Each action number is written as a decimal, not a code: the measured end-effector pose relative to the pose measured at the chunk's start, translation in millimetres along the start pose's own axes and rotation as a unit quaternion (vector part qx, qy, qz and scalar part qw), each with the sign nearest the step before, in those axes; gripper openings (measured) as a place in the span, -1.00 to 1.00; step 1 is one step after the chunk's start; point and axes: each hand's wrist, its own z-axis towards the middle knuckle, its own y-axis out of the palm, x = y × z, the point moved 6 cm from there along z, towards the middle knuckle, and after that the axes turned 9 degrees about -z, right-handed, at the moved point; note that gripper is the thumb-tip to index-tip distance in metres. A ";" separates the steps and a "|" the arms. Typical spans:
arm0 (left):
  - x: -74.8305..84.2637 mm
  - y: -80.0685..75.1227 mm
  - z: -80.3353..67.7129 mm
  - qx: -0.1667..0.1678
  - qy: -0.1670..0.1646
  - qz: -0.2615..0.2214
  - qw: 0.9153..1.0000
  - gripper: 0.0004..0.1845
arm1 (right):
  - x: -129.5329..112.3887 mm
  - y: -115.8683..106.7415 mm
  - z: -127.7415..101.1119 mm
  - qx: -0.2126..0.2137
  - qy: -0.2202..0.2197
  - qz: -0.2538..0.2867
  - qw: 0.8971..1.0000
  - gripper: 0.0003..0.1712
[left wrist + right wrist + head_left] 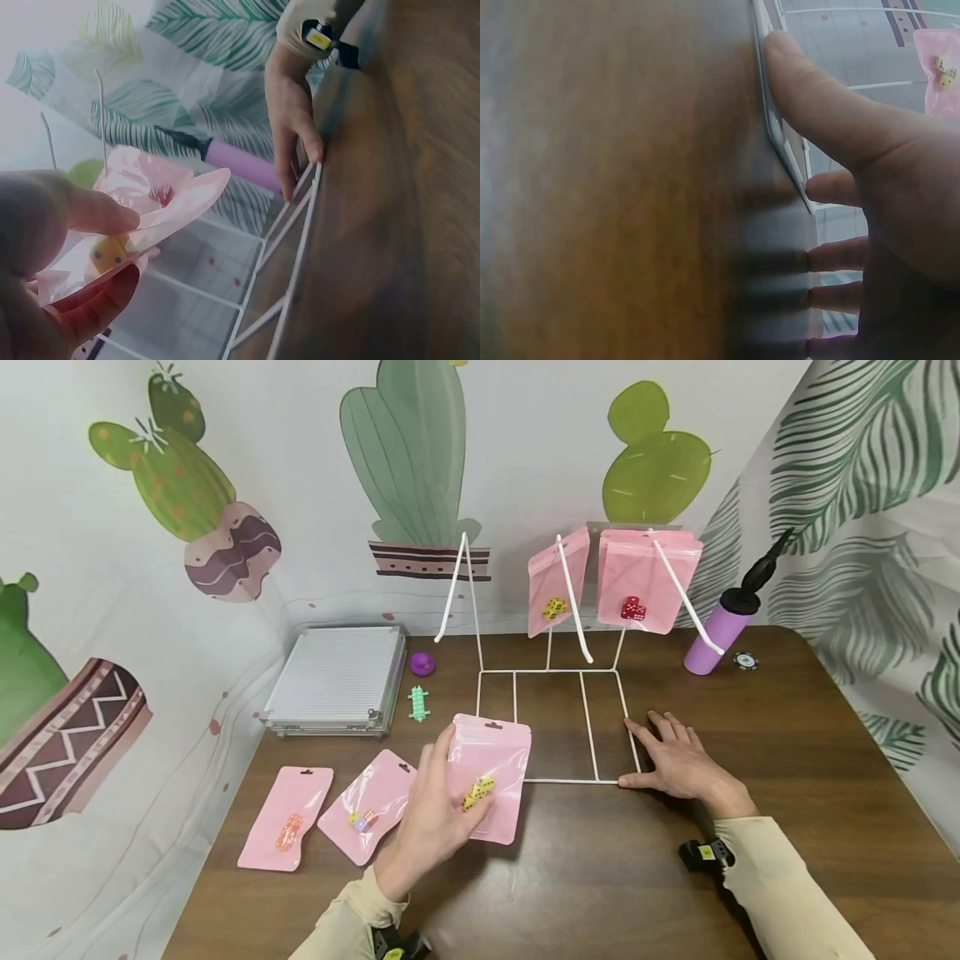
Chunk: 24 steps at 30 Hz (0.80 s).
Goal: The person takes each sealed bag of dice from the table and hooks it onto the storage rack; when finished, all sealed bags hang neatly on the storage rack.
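My left hand [435,818] pinches a pink zip pouch [504,739] by its left side, thumb in front and fingers behind. Yellow dice [478,792] show through its front; a single yellow die [109,253] shows up close in the left wrist view. The pouch overlaps the front left part of a white wire display rack [592,727]. My right hand [678,758] lies with spread fingers at the rack's front right corner, thumb and index finger at the base wires. On the rack's hooks hang a pink pouch with yellow dice [555,607] and several with red dice [633,607].
Two pink pouches, one with orange dice [288,832] and one with mixed dice [364,820], lie at the left. Behind them are a silver case [333,677], a purple ring [422,664] and a green toy [418,702]. A purple pump [716,635] and a poker chip [746,661] stand back right.
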 end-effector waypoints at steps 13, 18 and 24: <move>40.9 15.9 9.9 -0.019 0.068 -0.049 0.996 0.12 | -2.2 -0.6 -0.6 0.004 0.001 0.000 1.000 0.15; 59.0 20.4 15.9 -0.021 0.110 -0.068 0.991 0.08 | -1.2 -0.6 -0.7 0.004 0.003 0.001 1.000 0.16; 80.3 22.6 24.5 -0.021 0.144 -0.079 0.986 0.07 | -0.4 -1.3 -0.4 0.003 0.005 0.003 1.000 0.17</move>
